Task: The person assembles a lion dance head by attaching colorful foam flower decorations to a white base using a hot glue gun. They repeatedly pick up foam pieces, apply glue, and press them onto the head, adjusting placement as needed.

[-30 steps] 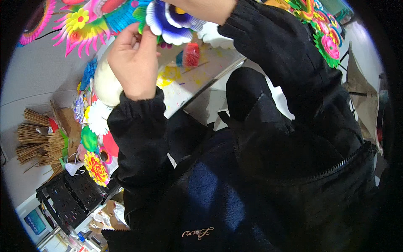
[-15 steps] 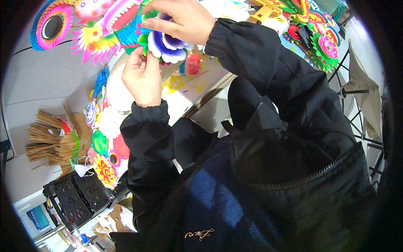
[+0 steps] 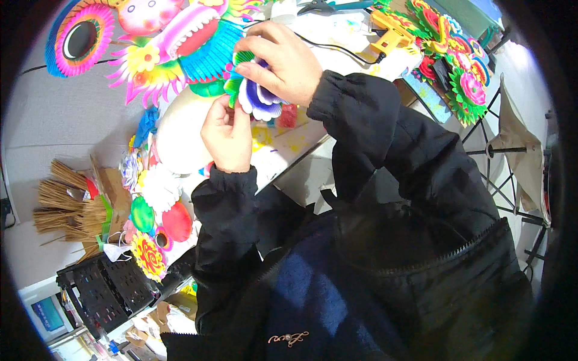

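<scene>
A purple-and-white layered flower (image 3: 261, 103) with green leaves is between my two hands, at the edge of a large, brightly painted beast-face decoration (image 3: 195, 36). My left hand (image 3: 229, 135) pinches the flower's green lower-left edge between thumb and fingers. From above, my right hand (image 3: 283, 63) curls over the flower's upper part, its thumb and fingertips closed on the green edge there. The fingertips partly cover the upper petals. The face has a toothed pink mouth and a blue pleated fringe (image 3: 208, 60) that reaches up to the flower. Below the fringe lies a large, smooth white rounded form (image 3: 180, 132).
A yellow tool (image 3: 390, 33) with a black cable lies on the worktable at the back. A small red packet (image 3: 288, 115) is near the table's front edge. Colourful floral ornaments (image 3: 460, 66) stand at right. Bundled thin sticks (image 3: 72, 198) and black crates (image 3: 111, 289) are at left.
The flower, both hands and the surroundings sit lower in the picture, and more of the tabletop shows at the top. Both hands keep their hold on the flower.
</scene>
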A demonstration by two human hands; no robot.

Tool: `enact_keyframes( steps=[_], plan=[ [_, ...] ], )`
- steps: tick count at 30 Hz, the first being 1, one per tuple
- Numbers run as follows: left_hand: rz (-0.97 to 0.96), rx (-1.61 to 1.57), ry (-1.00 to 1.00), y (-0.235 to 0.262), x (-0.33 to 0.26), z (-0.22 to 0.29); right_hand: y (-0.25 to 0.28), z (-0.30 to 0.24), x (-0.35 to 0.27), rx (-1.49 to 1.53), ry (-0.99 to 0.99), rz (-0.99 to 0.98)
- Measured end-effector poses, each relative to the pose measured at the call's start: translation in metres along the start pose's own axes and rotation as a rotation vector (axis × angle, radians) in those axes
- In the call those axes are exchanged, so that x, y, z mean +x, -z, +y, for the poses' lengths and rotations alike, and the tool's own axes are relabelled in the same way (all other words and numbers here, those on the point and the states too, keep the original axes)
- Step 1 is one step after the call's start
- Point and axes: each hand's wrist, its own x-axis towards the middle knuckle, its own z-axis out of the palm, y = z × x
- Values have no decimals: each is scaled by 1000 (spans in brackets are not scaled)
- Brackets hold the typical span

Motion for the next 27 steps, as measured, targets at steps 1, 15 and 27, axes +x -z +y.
enact_keyframes(
  steps=[1, 15, 27],
  plan=[
    [-3, 7, -13, 0, 0, -5, -1, 1, -3, -8, -1, -27],
    [24, 701, -511, 17, 10, 5, -1, -19, -29, -100, 27, -3],
    [33, 775, -515, 20, 9, -3, -10, -13, -32, -91, 66, -18]
  ],
)
